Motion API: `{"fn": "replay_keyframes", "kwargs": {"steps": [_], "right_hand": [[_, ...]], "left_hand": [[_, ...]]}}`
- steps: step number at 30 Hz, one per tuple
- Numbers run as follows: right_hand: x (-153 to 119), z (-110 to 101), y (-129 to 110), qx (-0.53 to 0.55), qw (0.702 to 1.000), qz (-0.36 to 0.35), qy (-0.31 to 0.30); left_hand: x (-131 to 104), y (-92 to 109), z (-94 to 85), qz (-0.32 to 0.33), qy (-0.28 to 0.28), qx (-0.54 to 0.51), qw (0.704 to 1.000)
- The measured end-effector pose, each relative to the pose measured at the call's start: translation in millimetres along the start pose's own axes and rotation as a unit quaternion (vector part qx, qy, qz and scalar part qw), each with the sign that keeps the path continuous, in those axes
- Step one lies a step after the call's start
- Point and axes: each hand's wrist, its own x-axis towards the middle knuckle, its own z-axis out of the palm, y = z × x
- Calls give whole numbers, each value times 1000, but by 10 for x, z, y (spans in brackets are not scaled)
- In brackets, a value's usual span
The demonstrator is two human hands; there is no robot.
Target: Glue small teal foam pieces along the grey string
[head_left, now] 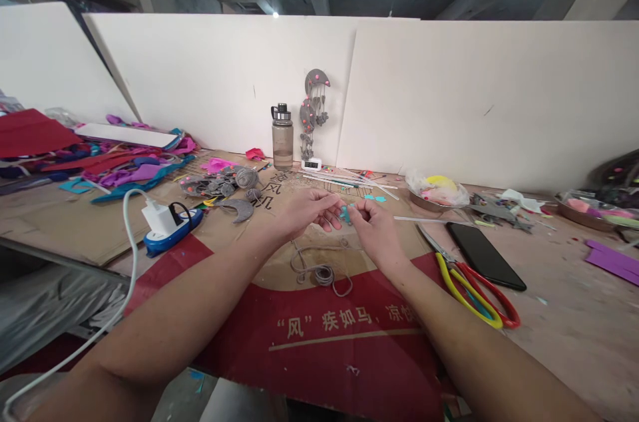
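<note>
Over the cardboard, a small teal piece point(345, 213) sits between the fingertips of my right hand point(372, 227). My left hand point(312, 212) is just left of it, palm partly turned up and fingers curled; whether it touches the piece or holds a thread is too small to tell. Below both hands lies a loose coil of grey cord point(324, 274). More teal cut pieces point(375, 198) rest behind my right hand, beside some white strips point(352, 180).
Scissors point(472, 285) and a black phone point(485, 254) lie right. A bottle point(283, 139) and grey moon hanging point(317, 82) stand at the back. Left are grey yarn point(246, 177), a blue power strip point(172, 235) with a white cable, and coloured felt point(34, 132).
</note>
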Motion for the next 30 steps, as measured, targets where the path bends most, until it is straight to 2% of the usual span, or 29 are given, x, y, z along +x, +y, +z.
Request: {"fn": "replay_keyframes", "kwargs": {"steps": [6, 13, 20, 25, 30], "right_hand": [[-14, -1, -14, 8, 1000, 12, 4], [-28, 32, -10, 7, 1000, 4, -2], [-19, 21, -11, 33, 999, 29, 14], [-19, 31, 0, 49, 998, 32, 13], [-21, 70, 43, 85, 996, 18, -15]], "left_hand": [[5, -37, 17, 6, 14, 38, 999], [22, -67, 1, 22, 64, 98, 993], [5, -59, 44, 5, 45, 17, 999], [37, -135, 57, 12, 104, 43, 994], [57, -101, 40, 35, 127, 47, 990]]}}
